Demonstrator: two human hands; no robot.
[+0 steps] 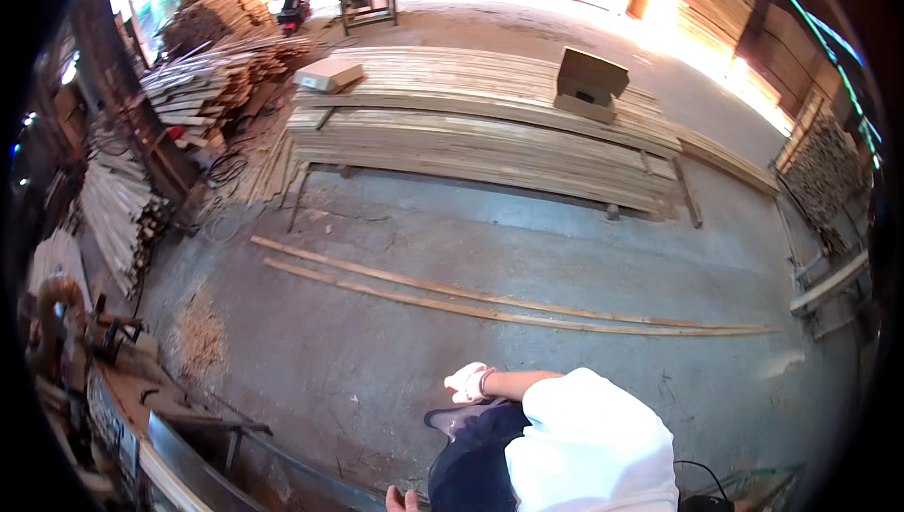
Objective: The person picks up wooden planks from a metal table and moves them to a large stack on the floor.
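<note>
Pale loose sawdust on the grey concrete floor could cause slipping. The left hand shows only fingertips, the right hand is overexposed: I cannot tell their grip. Beyond, two long, thin, brown wooden strips lie flat; careless stepping could cause tripping.

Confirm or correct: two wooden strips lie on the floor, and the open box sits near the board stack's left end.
Not left: both strips lie on the floor, and the head view shows the open box near the right end of the board stack.
</note>
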